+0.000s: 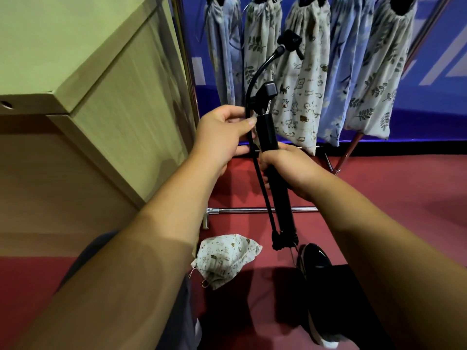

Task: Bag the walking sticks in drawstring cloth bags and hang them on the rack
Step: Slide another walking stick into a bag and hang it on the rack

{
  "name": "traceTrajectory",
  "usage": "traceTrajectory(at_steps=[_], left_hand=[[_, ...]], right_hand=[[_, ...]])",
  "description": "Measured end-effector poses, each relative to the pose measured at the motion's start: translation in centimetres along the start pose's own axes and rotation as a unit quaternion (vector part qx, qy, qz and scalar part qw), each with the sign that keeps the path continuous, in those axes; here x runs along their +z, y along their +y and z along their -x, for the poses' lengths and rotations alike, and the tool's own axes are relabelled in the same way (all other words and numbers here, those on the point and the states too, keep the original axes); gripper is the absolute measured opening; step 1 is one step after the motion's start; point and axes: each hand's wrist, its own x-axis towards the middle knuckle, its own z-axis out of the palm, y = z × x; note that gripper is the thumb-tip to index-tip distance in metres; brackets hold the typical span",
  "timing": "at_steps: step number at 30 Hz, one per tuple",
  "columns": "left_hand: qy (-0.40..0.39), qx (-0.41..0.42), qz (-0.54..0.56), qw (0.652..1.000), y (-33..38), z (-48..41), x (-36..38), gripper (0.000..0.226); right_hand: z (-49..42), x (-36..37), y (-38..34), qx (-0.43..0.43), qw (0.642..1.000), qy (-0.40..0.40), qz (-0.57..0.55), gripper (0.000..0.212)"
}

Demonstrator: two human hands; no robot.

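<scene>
A black folded walking stick (267, 133) stands roughly upright in front of me, its handle end at the top and a thin curved section arching up beside it. My left hand (222, 137) pinches the stick near its upper part with thumb and fingers. My right hand (285, 165) grips the shaft lower down. A crumpled cat-print drawstring bag (225, 260) lies on the red floor below. Several filled cloth bags (300, 79) hang from the rack behind the stick.
A pale wooden cabinet (101, 97) fills the left side. The rack's chrome base bar (252, 210) crosses the floor under the stick, and a slanted leg (346, 155) stands at the right. My black shoe (317, 271) is beside the loose bag.
</scene>
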Motion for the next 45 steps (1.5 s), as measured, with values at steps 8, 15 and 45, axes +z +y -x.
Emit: traceTrajectory(at_steps=[8,15,45], left_hand=[[-0.007,0.042,-0.057,0.997,0.0,-0.5,-2.4,0.017],[0.001,0.107,-0.216,0.970,0.2,-0.9,-4.6,0.065],[-0.202,-0.171,-0.407,0.875,-12.7,2.9,-7.2,0.066]], right_hand=[[0.9,0.0,-0.8,0.013,0.998,-0.023,0.049,0.039],[2.2,0.5,-1.3,-0.012,0.996,0.002,0.090,0.067],[-1.6,2.7,12.2,0.151,0.918,-0.040,0.364,0.024]])
